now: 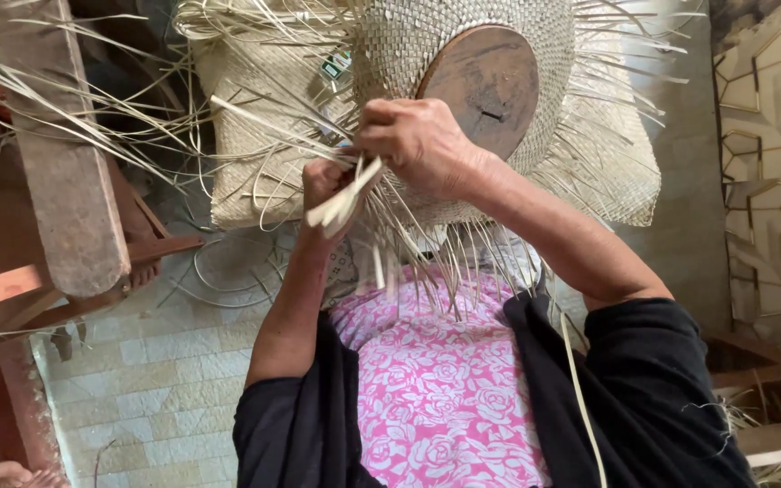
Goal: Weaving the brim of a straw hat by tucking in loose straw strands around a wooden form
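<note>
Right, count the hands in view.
2. The left hand grips pale straw strips near the middle; the right hand presses on the woven hat just above it.

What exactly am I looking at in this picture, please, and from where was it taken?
The picture comes from a camera worn on a person's head, looking down at their own bare hands. A half-woven straw hat sits over a round wooden block, with loose strips sticking out all round. The left hand grips a bundle of flat straw strips; the right hand works the strips at the hat's edge. Behind lies a woven mat, below a tiled floor.
</note>
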